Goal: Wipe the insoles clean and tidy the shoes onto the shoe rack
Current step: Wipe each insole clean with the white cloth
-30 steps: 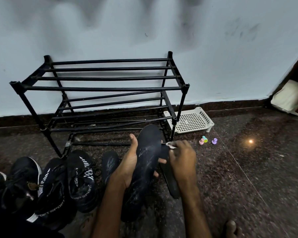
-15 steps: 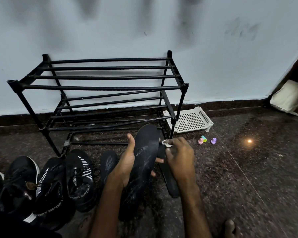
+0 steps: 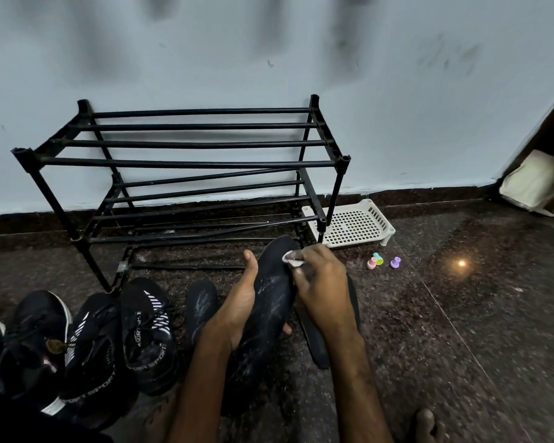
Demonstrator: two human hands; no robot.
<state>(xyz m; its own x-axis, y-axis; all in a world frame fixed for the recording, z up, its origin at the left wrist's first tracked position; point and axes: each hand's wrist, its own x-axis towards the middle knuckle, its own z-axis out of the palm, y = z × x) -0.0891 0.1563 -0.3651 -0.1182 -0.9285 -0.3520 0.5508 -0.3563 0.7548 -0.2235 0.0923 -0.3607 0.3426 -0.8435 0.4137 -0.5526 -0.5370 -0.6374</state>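
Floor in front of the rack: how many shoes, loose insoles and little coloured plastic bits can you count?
Shoes: 3, not counting a dark shape cut off at the left edge.
Insoles: 3, with 1 held in the left hand and 2 on the floor.
Coloured plastic pieces: 3, one each pink, teal and purple.
Total: 9.

A home entryway corner: a black shoe rack (image 3: 186, 174) against a painted wall (image 3: 397, 107), sneakers (image 3: 147, 334) on the granite floor (image 3: 461, 330).

Perhaps "COURT SPORT" on black shoe (image 3: 147, 334)
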